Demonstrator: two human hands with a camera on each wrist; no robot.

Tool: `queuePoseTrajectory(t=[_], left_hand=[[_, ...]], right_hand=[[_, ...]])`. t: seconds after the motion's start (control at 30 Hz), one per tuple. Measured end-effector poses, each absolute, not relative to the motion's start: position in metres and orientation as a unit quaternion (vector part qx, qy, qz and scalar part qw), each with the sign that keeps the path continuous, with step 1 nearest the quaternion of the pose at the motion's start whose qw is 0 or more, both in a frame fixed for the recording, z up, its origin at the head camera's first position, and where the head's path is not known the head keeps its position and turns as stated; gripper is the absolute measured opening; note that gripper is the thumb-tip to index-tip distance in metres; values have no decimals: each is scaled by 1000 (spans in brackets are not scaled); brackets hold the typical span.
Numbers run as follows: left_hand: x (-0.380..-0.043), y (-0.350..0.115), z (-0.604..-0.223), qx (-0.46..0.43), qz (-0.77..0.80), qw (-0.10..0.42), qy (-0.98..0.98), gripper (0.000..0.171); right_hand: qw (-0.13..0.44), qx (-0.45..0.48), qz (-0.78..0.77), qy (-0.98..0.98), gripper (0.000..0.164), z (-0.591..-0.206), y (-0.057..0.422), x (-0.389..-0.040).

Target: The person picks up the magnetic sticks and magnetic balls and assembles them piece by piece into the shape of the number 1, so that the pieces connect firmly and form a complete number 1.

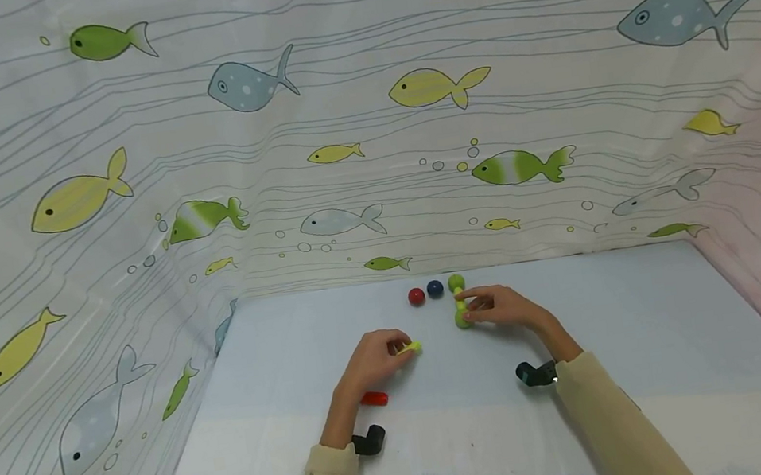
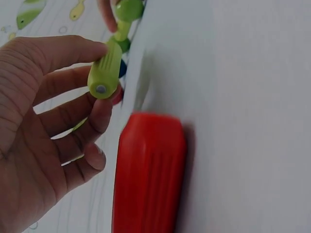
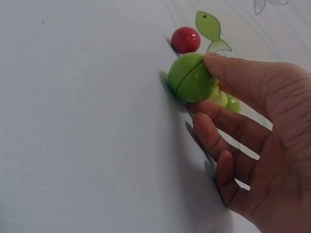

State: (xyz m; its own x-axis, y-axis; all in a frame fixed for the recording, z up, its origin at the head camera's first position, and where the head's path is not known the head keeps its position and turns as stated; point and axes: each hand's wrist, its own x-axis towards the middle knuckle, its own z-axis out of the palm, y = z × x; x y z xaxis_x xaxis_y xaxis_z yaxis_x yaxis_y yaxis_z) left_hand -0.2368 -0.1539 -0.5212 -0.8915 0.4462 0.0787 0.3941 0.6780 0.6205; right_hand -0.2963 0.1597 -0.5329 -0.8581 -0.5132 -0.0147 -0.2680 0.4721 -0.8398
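My left hand [image 1: 375, 360] pinches a ribbed yellow-green rod [image 2: 105, 73] between thumb and fingers. A small grey metal disc shows at the rod's end in the left wrist view. To the right, my right hand [image 1: 503, 306] holds a green ball [image 3: 190, 80] between thumb and fingers. That ball is the near end of a piece whose yellow-green rod [image 1: 459, 299] runs back to a second green ball [image 1: 456, 283]. The held rod is apart from this piece, left of its near ball and closer to me.
A red ball [image 1: 416, 297] and a dark blue ball [image 1: 435, 289] are at the back, left of the green piece. A red ribbed rod [image 2: 149, 174] lies by my left wrist. Fish-printed sheeting [image 1: 419, 200] bounds the white table [image 1: 615, 319] behind and at the sides.
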Motion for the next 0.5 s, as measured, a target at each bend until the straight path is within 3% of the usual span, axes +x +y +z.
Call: queuePoseTrajectory(t=[0.5], left_hand=[[-247, -113, -525, 232, 332, 14, 914, 16]], right_hand=[[133, -224, -443, 858, 49, -532, 160, -296]])
